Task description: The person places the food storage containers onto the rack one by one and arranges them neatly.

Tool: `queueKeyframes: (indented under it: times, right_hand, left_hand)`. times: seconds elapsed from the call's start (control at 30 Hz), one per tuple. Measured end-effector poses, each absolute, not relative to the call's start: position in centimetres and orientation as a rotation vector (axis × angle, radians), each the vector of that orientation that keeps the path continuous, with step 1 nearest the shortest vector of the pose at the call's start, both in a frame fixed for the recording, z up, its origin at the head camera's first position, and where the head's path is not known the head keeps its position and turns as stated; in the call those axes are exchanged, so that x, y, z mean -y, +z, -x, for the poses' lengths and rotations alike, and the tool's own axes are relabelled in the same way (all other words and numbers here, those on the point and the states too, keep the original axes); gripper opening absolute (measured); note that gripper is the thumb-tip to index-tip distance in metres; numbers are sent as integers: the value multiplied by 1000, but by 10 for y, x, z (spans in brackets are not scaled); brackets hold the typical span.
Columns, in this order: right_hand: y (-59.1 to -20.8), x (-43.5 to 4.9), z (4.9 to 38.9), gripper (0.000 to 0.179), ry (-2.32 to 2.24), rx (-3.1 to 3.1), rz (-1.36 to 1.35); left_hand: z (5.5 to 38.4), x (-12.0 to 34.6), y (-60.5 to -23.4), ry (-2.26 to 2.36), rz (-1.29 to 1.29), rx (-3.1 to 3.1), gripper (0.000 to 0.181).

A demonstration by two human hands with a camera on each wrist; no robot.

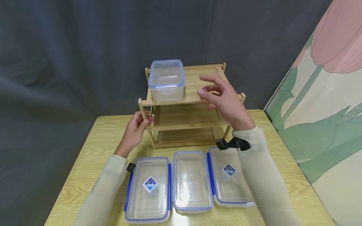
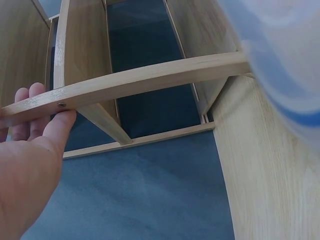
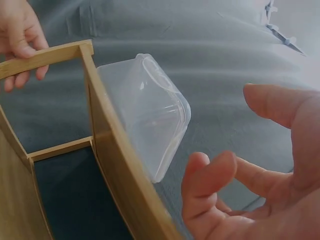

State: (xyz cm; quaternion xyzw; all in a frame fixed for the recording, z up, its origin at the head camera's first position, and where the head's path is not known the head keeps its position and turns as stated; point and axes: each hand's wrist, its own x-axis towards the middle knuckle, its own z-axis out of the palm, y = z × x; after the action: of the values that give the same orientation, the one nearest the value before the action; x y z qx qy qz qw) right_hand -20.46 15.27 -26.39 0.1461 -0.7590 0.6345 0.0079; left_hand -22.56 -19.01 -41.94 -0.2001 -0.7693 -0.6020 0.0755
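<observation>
Grip, left hand: fingers and thumb closed round the left front post of the rack, thumb on one side, fingertips on the other.

Grip, right hand: holding nothing; fingers bent, thumb and forefinger parted, raised above the right part of the rack's top shelf.

Rack: pale wood, three shelves, standing upright; a screw head shows on the post, just beside the left thumb.

Top tub: clear, blue rim, on the rack's top shelf at its left end, well apart from the right hand.

Left tub: clear, blue clips along both long sides, diamond label; in front of the rack's left end.

Middle tub: clear, blue rim; in front of the rack's centre, between the other two.

Right tub: clear, blue clip along the visible long side, blue label; in front of the rack's right end, partly hidden by the right sleeve.

Worktop: light wood grain, beneath the rack and the three front tubs.

Curtain: dark, behind the rack. Panel: tulip print, right of the rack.
</observation>
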Motion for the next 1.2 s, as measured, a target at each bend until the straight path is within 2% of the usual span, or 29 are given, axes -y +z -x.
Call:
queueKeyframes:
  times: [0.3,0.63,1.2]
  right_hand:
    - [-287,-173,178,47,1957,2321,-568]
    - [-308,-191,154,40,1710,2470,-588]
    - [-360,-223,132,50,1438,2686,-542]
  left_hand:
    - [224,188,-418,-1843,584,2282,34]
    - [224,187,-420,-1785,585,2298,29]
    - [226,186,-422,-1732,568,2335,29]
